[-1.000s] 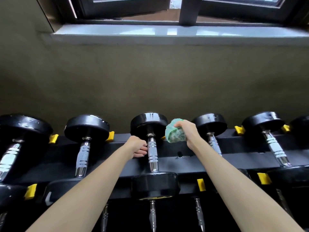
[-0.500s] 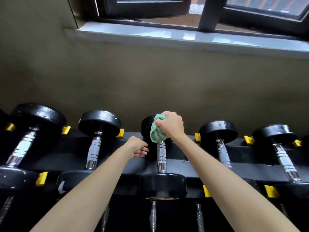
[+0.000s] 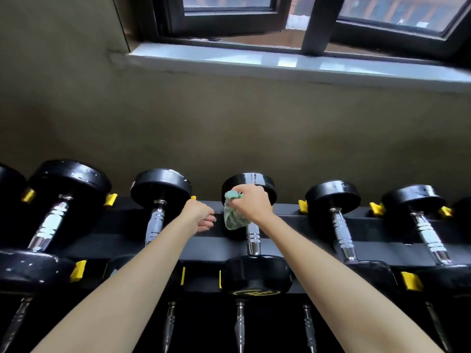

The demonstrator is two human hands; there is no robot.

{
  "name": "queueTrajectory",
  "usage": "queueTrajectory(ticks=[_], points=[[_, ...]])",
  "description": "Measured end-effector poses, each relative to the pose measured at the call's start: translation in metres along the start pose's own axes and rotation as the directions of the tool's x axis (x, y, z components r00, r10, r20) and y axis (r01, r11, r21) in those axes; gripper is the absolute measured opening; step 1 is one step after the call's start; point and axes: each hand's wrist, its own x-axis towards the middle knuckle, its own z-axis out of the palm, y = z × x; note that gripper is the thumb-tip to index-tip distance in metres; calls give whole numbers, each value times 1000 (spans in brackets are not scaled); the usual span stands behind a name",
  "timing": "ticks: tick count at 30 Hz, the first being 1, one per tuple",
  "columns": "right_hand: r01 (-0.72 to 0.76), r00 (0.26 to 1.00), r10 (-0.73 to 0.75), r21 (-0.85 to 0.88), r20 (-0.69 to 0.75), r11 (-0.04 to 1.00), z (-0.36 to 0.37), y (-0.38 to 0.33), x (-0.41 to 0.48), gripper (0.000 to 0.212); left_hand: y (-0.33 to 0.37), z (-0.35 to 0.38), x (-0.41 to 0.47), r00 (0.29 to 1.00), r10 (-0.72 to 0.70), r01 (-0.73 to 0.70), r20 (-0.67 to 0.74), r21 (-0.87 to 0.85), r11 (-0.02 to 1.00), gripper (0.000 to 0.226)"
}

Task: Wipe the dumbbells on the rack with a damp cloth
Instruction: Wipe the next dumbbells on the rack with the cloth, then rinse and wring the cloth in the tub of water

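Starting on the left, a neighbouring dumbbell [image 3: 163, 184] lay just to the left of the left hand [image 3: 201, 216]. That hand's fingers were loosely curled and held nothing, and it appeared to rest against the upper rail of the rack [image 3: 122, 225]. Just to its right hung the green cloth [image 3: 233, 217], bunched into a wad. The right hand [image 3: 251, 203] gripped it with fingers and thumb closed round it, pressing it where the chrome handle met the far head of the middle dumbbell [image 3: 254, 180] (the one lying directly under that wrist).

The likeliest trouble was poor coverage. A wad that tight probably touched only a narrow strip, so the handle's grooves below the hand and the near head under the forearm could go unwiped.

A hard sideways push might also have rolled the weight in its cradle toward the left hand, since nothing was steadying it, and curled fingers beside it could be pinched.

Moisture left on the chrome would make it slippery.

To the right of the right hand, the other dumbbells [image 3: 334, 193] showed pale marks and were easy to skip.
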Motion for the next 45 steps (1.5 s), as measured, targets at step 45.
queueTrajectory(ticks=[45], points=[[372,-646,762,851,-48,369,-194,445,-981,10,-396,773,-744,-138,-112,-851,984,-60,522,23]])
